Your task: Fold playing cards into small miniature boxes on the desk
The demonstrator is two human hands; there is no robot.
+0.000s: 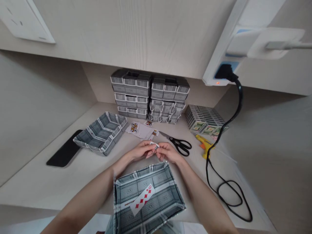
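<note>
Between the fingertips of both hands is a small white piece of playing card (154, 144), partly hidden by the thumbs. My left hand (141, 150) pinches its left side, and my right hand (169, 152) grips it from the right. Just below the hands, close to my body, lies a shallow tray made of grey-backed playing cards (163, 186). A cut strip of a diamonds card (143, 199) rests inside that tray. Beyond my fingers are loose playing cards (143, 130), some face up. Black-handled scissors (181, 145) lie right of them, near my right hand.
Another card tray (94, 131) sits at left beside a black phone (64, 151). Stacked card boxes (133, 94) and card packs (204, 118) stand at the back. A yellow glue gun (205, 145) and a looped black cord (227, 202) are at right, below a power strip (219, 68).
</note>
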